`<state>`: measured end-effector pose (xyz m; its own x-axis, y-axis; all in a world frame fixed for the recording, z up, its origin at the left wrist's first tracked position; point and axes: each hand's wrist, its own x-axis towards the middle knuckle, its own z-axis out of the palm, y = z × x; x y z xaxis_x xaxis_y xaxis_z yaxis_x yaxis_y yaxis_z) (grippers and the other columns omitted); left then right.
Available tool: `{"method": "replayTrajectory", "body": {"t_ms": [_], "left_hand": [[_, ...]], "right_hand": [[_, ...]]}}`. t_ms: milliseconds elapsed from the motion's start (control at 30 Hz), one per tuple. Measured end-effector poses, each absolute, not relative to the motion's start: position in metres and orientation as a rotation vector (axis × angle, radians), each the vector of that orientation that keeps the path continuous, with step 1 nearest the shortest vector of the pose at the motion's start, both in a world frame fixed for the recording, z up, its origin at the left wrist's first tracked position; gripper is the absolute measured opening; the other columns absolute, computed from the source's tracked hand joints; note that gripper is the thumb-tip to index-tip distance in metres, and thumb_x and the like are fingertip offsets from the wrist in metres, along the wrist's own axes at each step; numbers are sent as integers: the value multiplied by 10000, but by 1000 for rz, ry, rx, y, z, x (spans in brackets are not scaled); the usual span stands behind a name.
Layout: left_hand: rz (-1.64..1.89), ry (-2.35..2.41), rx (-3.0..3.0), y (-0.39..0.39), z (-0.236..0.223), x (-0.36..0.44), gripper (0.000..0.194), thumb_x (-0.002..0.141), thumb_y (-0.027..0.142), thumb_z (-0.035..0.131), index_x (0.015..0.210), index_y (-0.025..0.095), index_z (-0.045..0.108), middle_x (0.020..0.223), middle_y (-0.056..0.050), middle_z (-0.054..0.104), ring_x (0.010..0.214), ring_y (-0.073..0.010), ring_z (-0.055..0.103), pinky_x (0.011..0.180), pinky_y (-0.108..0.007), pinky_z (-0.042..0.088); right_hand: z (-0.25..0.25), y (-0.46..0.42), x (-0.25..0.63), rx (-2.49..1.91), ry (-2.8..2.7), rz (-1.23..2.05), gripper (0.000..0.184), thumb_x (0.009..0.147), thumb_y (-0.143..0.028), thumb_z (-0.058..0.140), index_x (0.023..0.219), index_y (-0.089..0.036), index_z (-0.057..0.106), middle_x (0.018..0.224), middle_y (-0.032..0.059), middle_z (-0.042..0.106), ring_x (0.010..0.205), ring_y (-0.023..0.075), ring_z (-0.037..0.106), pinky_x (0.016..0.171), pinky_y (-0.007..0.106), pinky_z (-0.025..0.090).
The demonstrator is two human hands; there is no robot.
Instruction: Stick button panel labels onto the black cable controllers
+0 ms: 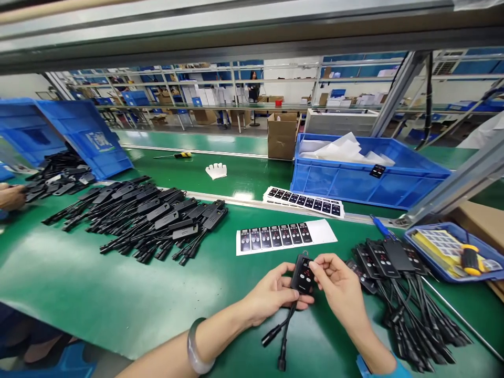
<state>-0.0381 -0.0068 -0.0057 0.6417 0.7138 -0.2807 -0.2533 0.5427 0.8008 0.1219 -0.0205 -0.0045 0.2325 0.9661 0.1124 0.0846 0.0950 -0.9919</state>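
Observation:
My left hand (271,294) grips a small black controller (302,275) with two cables hanging from it, just above the green table. My right hand (338,286) pinches the controller's face near its upper right, fingers pressed together on it. A white sheet of black label stickers (285,236) lies flat just beyond my hands. To the right sits a pile of labelled controllers (394,273) with tangled cables. A larger heap of black controllers without labels (145,218) spreads across the table to the left.
A second sticker sheet (303,201) lies by a blue crate (366,176) holding white paper. A small blue tray (452,252) with sheets and a yellow-handled tool is at right. A tilted blue bin (79,134) spills parts at far left, where another person's hand (11,197) works. A white glove (216,170) lies further back.

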Motion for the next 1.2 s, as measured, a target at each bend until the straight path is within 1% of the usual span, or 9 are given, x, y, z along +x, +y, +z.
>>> {"method": "replayTrajectory", "body": {"t_ms": [167, 300, 400, 533, 667, 833, 1067, 1133, 1200], "left_hand": [[606, 628, 812, -8, -6, -38, 448, 703, 211, 747, 1058, 160, 479, 983, -130, 680, 872, -228, 687, 822, -376, 508], [597, 619, 827, -8, -5, -38, 483, 685, 243, 766, 1058, 159, 472, 982, -131, 678, 881, -227, 684, 829, -377, 507], [593, 630, 836, -9, -5, -37, 466, 709, 273, 748, 1064, 159, 469, 978, -131, 677, 879, -228, 684, 820, -378, 511], [607, 619, 866, -10, -9, -36, 421, 754, 311, 711, 1066, 172, 465, 955, -113, 679, 882, -227, 685, 813, -375, 516], [620, 595, 902, -11, -12, -37, 423, 755, 336, 713, 1052, 179, 457, 931, -91, 675, 883, -217, 685, 802, -356, 521], [615, 617, 923, -10, -10, -37, 438, 745, 366, 717, 1034, 176, 448, 908, -81, 665, 884, -220, 682, 794, -361, 521], [599, 610, 961, -11, -9, -36, 458, 737, 396, 713, 1018, 181, 424, 879, -60, 656, 807, -186, 688, 750, -322, 523], [601, 603, 966, -11, -10, -36, 432, 745, 374, 710, 1002, 182, 419, 874, -61, 662, 796, -184, 691, 746, -319, 524], [604, 590, 965, -11, -11, -37, 401, 754, 339, 705, 983, 183, 414, 887, -72, 669, 795, -190, 695, 744, -324, 524]], "right_hand": [[-5, -20, 121, -1297, -1121, 926, 259, 735, -423, 700, 751, -187, 595, 629, -14, 550, 532, 120, 502, 454, 219, 410], [-4, -21, 121, -1303, -1133, 934, 261, 735, -425, 697, 756, -185, 598, 632, -13, 552, 531, 119, 505, 452, 218, 410], [-4, -21, 121, -1308, -1135, 938, 267, 733, -430, 697, 756, -184, 596, 628, -16, 549, 526, 117, 503, 452, 219, 408], [-4, -21, 121, -1321, -1129, 930, 280, 720, -443, 707, 753, -185, 602, 628, -15, 553, 524, 120, 507, 442, 219, 407], [-5, -20, 121, -1335, -1124, 932, 293, 707, -453, 714, 743, -184, 603, 618, -12, 561, 516, 122, 506, 439, 223, 409], [-4, -20, 121, -1343, -1102, 949, 294, 696, -447, 720, 738, -181, 604, 612, -12, 559, 507, 120, 507, 433, 222, 414], [-7, -21, 121, -1358, -1060, 983, 285, 687, -421, 731, 746, -180, 591, 603, -21, 552, 475, 108, 494, 404, 214, 410], [-9, -20, 122, -1371, -1069, 977, 295, 688, -422, 729, 779, -185, 579, 598, -32, 538, 471, 105, 480, 406, 216, 408], [-10, -18, 124, -1368, -1082, 981, 331, 691, -414, 730, 873, -196, 559, 571, -64, 498, 450, 95, 446, 397, 207, 386]]}}
